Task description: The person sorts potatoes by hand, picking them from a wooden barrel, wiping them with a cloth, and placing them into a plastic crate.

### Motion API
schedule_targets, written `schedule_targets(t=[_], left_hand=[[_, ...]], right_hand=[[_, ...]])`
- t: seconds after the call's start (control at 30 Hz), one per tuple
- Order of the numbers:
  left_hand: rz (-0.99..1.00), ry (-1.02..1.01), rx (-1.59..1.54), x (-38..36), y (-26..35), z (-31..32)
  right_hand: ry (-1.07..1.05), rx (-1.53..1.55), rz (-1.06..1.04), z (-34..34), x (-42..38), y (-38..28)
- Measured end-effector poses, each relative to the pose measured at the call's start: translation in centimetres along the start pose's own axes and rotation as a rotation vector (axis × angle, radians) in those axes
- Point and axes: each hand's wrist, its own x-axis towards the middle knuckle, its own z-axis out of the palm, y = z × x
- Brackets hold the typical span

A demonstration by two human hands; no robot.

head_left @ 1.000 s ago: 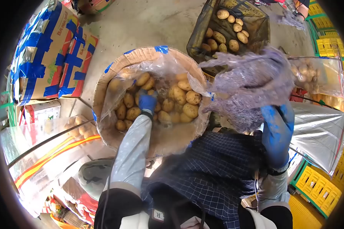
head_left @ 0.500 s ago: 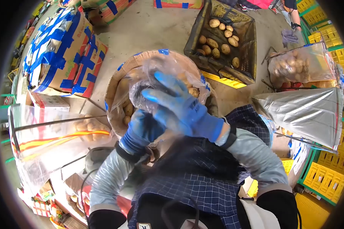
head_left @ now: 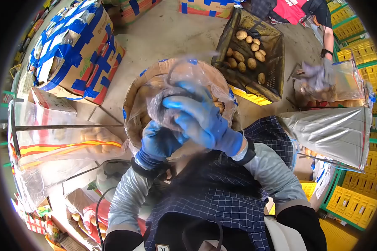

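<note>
A blurred grey cloth (head_left: 160, 109) is in front of me, above a round cardboard bin (head_left: 132, 85) lined with clear plastic. My right hand (head_left: 207, 121), in a blue glove, has its fingers curled over the cloth. Just below and to the left, my left hand (head_left: 159, 144), also blue-gloved, is closed against the cloth's underside. Whatever the left fingers grip is hidden. Potatoes (head_left: 219, 106) show inside the bin, partly covered by the plastic and my hands.
A dark crate (head_left: 272, 65) with several potatoes (head_left: 251, 63) stands beyond the bin. Taped cartons (head_left: 81, 62) are stacked at left. Plastic-covered frames flank me, including a silver sheet (head_left: 326, 134). At upper right, a co-worker's gloved hand (head_left: 327, 71) is over a potato bag.
My right fingers have gone from spread out to curled around the grey cloth. A co-worker's arm has come down over the bag at right. My view has shifted slightly.
</note>
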Motion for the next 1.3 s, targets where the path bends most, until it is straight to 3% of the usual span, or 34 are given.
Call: schedule_targets(t=[0.1, 0.13, 0.23, 0.27, 0.4, 0.5, 0.6, 0.7, 0.73, 0.8, 0.83, 0.87, 0.97, 1.03, 1.07, 1.1, 1.2, 1.3], left_hand=[[-0.075, -0.096, 0.059, 0.6, -0.2, 0.4], [-0.088, -0.102, 0.066, 0.7, -0.3, 1.0], [-0.088, -0.143, 0.018, 1.2, 0.0, 0.8], [-0.08, -0.171, -0.014, 1.3, 0.3, 0.2], [-0.066, -0.213, -0.083, 1.8, 0.6, -1.9], [-0.062, -0.196, 0.037, 1.7, 0.8, -1.5], [-0.1, -0.23, 0.057, 1.6, 0.0, -2.0], [-0.087, -0.052, 0.137, 1.5, -0.5, 1.3], [-0.09, -0.085, 0.151, 1.6, -0.3, 1.4], [-0.116, -0.166, 0.15, 1.7, 0.6, 0.6], [-0.133, -0.215, 0.133, 1.8, 1.0, -0.3], [-0.003, -0.252, 0.375, 1.8, 1.0, -0.2], [0.499, -0.183, 1.21, 1.6, 0.6, 1.8], [0.653, -0.169, 1.357, 1.5, 0.7, 2.3], [0.775, -0.162, 1.506, 1.8, 1.2, 2.2], [0.903, -0.146, 1.655, 2.1, 1.5, 2.2], [0.969, -0.102, 1.746, 2.4, 1.1, 1.5], [0.871, -0.14, 1.507, 2.2, -0.3, 0.9]], right_hand=[[-0.018, 0.273, 0.271, 0.1, -0.4, 2.7], [0.042, 0.451, 0.46, 0.1, -0.9, 3.8], [-0.043, 0.721, 0.445, -1.2, -0.3, 4.1], [-0.13, 0.513, 0.268, -1.8, 0.2, 2.9], [-0.063, 0.393, 0.233, 0.2, -0.8, 1.4], [-0.016, 0.18, 0.086, 0.4, -0.8, 1.4], [0.001, 0.217, 0.234, 0.3, -0.5, 1.6], [0.114, 0.689, 0.555, 0.2, 0.0, 2.3], [0.144, 0.775, 0.687, -0.5, 0.2, 2.8], [0.019, 0.481, 0.38, -0.9, 0.0, 2.6], [-0.003, 0.422, 0.335, -1.1, 0.0, 2.7], [-0.023, 0.362, 0.289, -1.3, 0.1, 2.8], [0.084, 0.448, 0.511, -1.6, -0.4, 3.1], [0.154, 0.85, 0.838, -3.0, 0.2, 2.3], [0.154, 0.975, 0.812, -3.2, 0.4, 2.1], [0.079, 0.85, 0.719, -2.9, -0.2, 2.4], [-0.007, 0.407, 0.412, -1.2, -2.1, 2.6], [0.133, 0.264, 0.491, -0.7, -2.8, 2.2]])
